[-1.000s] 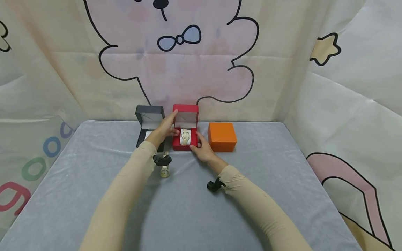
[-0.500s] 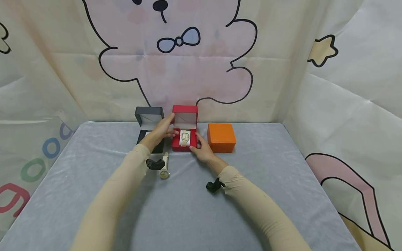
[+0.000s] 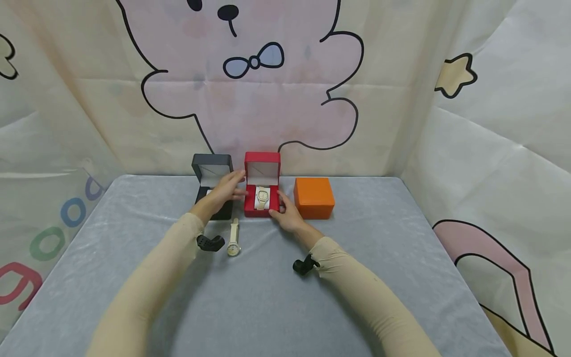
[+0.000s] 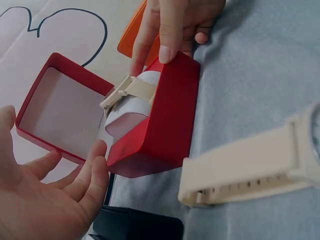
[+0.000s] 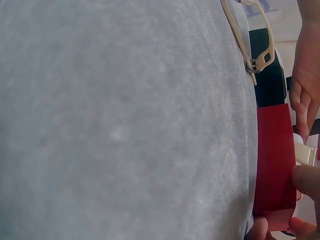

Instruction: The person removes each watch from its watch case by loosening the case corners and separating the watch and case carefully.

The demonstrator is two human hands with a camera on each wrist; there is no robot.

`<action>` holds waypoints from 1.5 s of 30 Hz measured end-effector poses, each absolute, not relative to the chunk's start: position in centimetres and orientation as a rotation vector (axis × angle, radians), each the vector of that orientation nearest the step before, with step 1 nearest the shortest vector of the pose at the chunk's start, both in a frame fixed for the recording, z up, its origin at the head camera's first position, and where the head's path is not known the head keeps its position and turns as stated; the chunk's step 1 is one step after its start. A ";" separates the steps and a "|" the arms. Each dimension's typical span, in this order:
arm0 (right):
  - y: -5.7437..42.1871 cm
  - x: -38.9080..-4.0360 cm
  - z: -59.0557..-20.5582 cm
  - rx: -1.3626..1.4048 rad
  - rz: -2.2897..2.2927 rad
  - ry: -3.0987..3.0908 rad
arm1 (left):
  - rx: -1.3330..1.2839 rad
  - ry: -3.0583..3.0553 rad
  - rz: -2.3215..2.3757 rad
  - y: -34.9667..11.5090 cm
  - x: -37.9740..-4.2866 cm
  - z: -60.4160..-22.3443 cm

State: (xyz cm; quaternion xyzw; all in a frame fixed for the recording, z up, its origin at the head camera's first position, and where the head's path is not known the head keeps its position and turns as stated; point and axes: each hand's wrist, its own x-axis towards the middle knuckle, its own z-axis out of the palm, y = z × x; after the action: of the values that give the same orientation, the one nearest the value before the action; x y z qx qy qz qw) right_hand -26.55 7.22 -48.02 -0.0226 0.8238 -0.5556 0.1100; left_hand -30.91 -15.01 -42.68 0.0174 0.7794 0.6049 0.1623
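Observation:
A red watch box stands with its lid raised at the back of the table. Inside it, a cream-strapped watch is wrapped round a white cushion. My right hand grips the box's front right corner, thumb over the front rim. At the box's left side is my left hand, fingers loosely spread and its fingertips close to the lid and base in the left wrist view. A second cream-strapped watch lies stretched out on the cloth, nearer the front than the boxes.
Left of the red box stands an open black watch box, partly covered by my left hand. A closed orange box sits to the right. Grey cloth covers the table, with a printed curtain behind it.
My left hand has drawn back left from the red box's lid, and its forearm has moved left, uncovering more of the loose watch. My right hand keeps its place on the box.

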 end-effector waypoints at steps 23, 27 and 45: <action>7.4 -26.4 -48.0 -0.080 -1.608 2.449 | 0.492 2.427 1.444 -16.0 -29.6 -44.4; 7.4 -26.3 -47.9 -0.077 -1.617 2.442 | 0.540 2.408 1.388 -15.6 -29.9 -44.6; 7.3 -26.6 -48.1 -0.086 -1.612 2.432 | 0.627 2.470 1.243 -14.2 -30.6 -45.3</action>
State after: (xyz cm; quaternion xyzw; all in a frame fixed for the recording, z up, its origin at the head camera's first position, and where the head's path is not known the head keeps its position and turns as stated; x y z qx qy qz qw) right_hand -26.64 7.30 -48.06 -0.0293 0.8280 -0.5488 0.1108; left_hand -30.56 -14.16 -45.28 0.2186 0.8609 0.4334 0.1524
